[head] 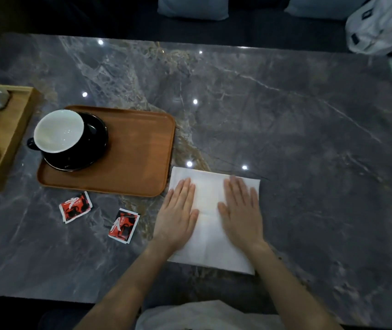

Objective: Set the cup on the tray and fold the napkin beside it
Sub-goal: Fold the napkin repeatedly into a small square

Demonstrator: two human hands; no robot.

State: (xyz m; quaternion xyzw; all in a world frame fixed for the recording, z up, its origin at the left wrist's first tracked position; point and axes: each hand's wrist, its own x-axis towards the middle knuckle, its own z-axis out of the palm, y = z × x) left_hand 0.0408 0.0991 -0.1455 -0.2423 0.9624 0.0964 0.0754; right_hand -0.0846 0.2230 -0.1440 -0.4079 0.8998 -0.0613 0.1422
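A black cup (58,131) with a white inside stands on a black saucer (87,153), both on the left part of the brown tray (137,148). Just right of the tray a white napkin (210,206) lies flat on the grey marble table. My left hand (178,215) presses its left half with straight fingers. My right hand (240,210) lies flat on its right half, fingers pointing away from me. A crease line runs down the napkin between the two hands.
Two red and black sachets (75,207) (124,225) lie in front of the tray. A light wooden box tray (7,129) with glassware sits at the left edge. A white bag (380,25) and cushions are beyond the far table edge.
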